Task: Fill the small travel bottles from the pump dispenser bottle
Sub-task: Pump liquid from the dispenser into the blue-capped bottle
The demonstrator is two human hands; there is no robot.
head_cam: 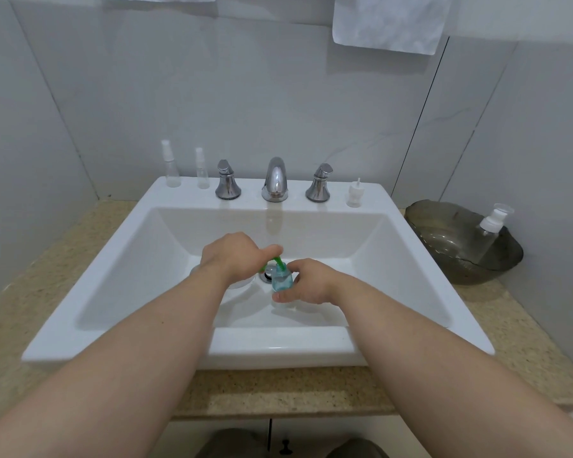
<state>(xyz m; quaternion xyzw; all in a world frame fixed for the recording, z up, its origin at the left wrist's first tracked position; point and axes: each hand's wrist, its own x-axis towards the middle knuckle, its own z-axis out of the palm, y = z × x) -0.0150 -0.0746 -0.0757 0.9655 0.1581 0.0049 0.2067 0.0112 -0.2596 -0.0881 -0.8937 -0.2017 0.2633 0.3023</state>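
Blue-green liquid shows through the clear plastic of the small travel bottle (282, 281), which is held low in the sink (278, 347) right over the drain (266, 276). The right hand (311, 283) grasps it from the side, thumb below and fingers curled round its body. The bottle's mouth sits just under the green nozzle (277, 260) of the pump dispenser bottle (242, 285). The left hand (234, 256) is clenched over the pump head and hides most of it, so only a pale bit of the dispenser's body shows beneath the wrist. Whether the dispenser rests on the basin floor I cannot tell.

The little bottle looks light and thin-walled, likely to dent under a hard squeeze and to turn slippery if soap runs down the outside. A hold around the middle, firm but not crushing, seems best, and the mouth is narrow, so the nozzle needs to stay centred over it. The dispenser is probably the heavier, stiffer thing — it is best steadied from the top, where the hand already is.

Two clear spray bottles (172, 168) stand on the ledge left of the tap (274, 180), and a loose pump cap (354, 193) stands to its right. Another clear bottle (488, 234) leans in a grey bowl (420, 213) on the counter.
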